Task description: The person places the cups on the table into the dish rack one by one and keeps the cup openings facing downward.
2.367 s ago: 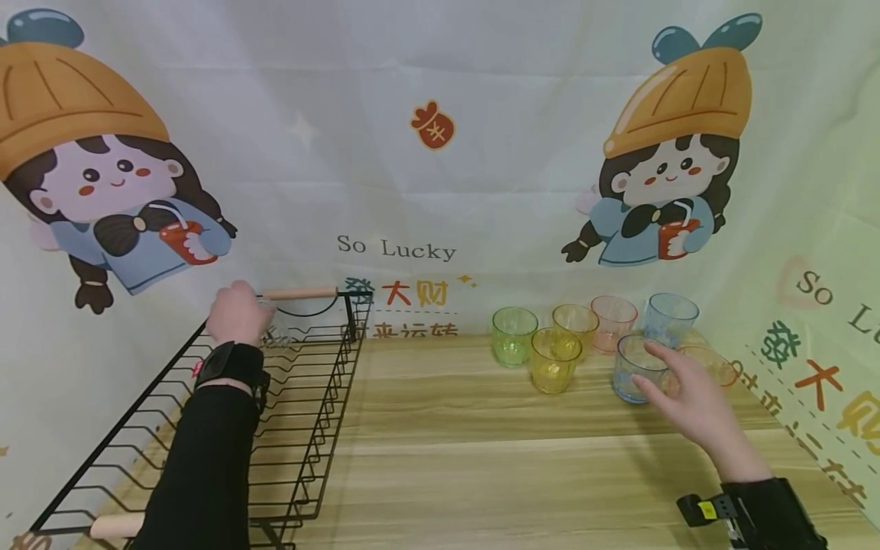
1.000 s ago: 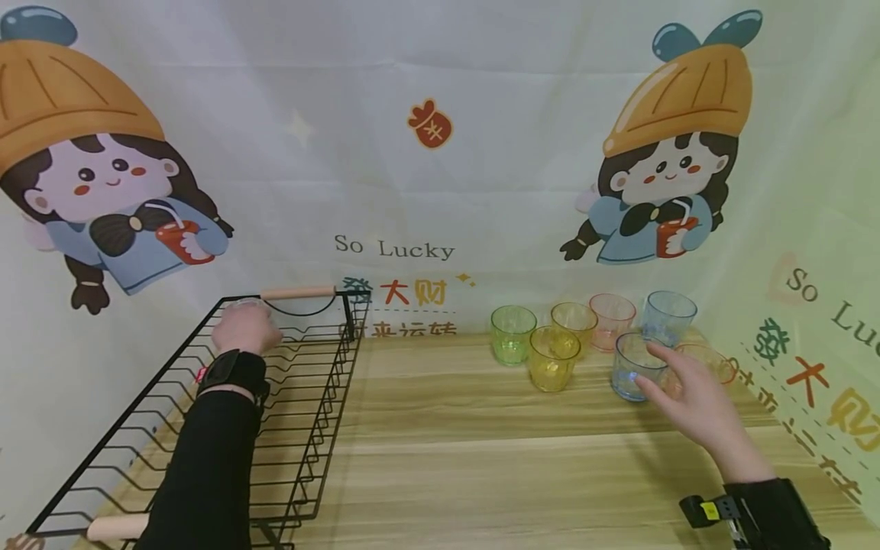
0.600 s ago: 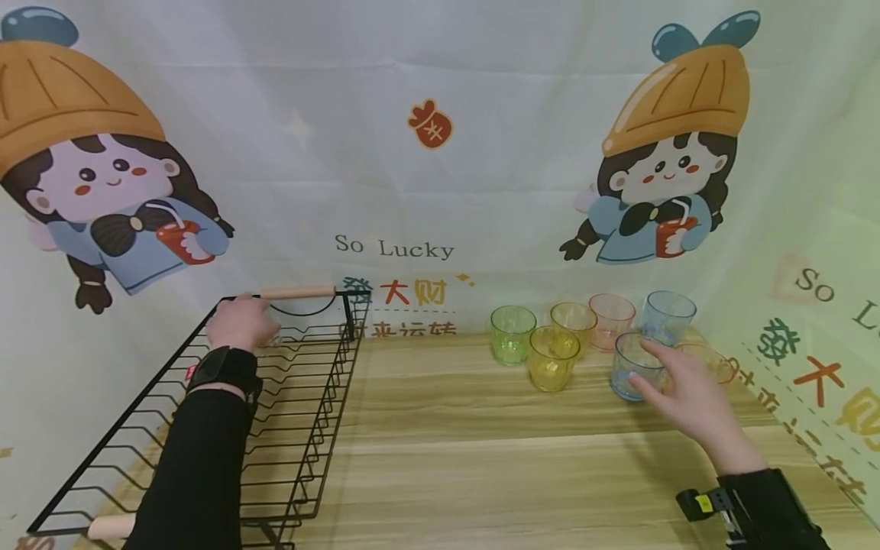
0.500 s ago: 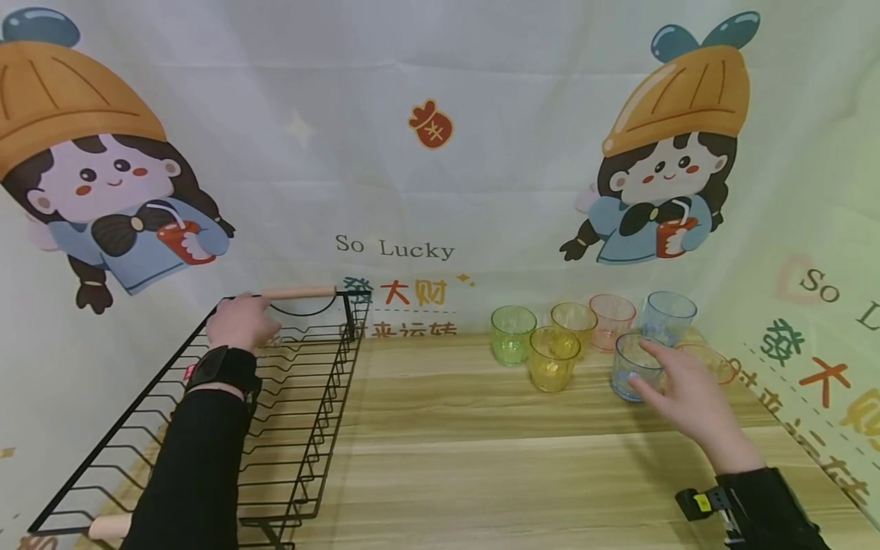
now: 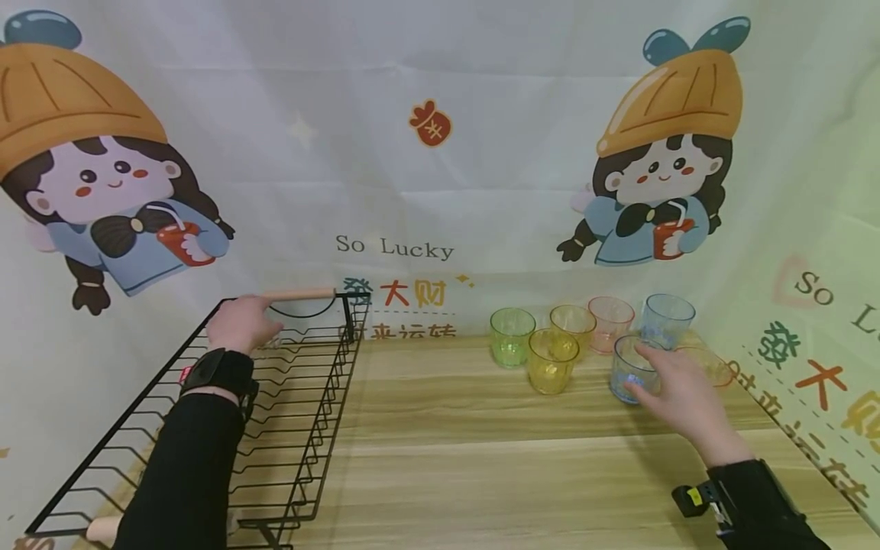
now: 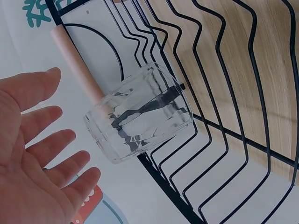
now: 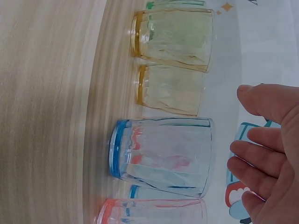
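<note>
My left hand (image 5: 241, 325) hovers over the far end of a black wire dish rack (image 5: 285, 416). In the left wrist view its fingers (image 6: 53, 144) are spread and apart from a clear glass (image 6: 140, 114), which lies tilted on the rack wires beside the wooden handle (image 6: 79, 65). My right hand (image 5: 690, 405), loosely extended, is beside a blue glass (image 5: 629, 382) at the front of a group. The right wrist view shows a gap between its fingers (image 7: 254, 161) and that upright blue glass (image 7: 163, 156). The head view largely hides the clear glass behind my left hand.
Near the blue glass stand a green glass (image 5: 512, 344), two yellow ones, a pink glass (image 5: 609, 328) and another blue glass (image 5: 667, 321). An orange-rimmed glass (image 5: 711, 367) is partly behind my right hand. A printed cloth (image 5: 412, 176) hangs behind the wooden table (image 5: 481, 481).
A clear rim showed above my left hand one second ago; now clear glass shows low at its right. That hand has shifted slightly left. My right hand has drifted slightly left; the coloured glasses stayed put.
</note>
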Demonstrator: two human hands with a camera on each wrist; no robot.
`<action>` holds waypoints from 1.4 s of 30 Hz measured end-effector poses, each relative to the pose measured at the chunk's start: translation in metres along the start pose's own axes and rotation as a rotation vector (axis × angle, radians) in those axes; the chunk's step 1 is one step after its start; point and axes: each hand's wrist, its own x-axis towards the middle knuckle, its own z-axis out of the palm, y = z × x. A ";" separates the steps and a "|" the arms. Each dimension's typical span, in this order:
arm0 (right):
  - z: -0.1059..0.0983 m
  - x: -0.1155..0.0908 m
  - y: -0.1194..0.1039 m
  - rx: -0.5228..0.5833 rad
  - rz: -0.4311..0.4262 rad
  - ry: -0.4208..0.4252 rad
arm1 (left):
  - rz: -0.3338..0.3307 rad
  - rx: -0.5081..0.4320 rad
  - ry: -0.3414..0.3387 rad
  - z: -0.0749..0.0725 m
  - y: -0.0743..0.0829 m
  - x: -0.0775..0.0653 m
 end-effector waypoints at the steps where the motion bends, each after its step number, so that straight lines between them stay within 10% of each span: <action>1: 0.001 0.000 0.001 -0.003 -0.003 0.000 | -0.003 -0.007 -0.003 0.000 0.000 0.000; 42: 0.019 0.010 0.012 -0.124 -0.008 -0.021 | 0.204 -0.114 -0.106 0.001 0.023 -0.009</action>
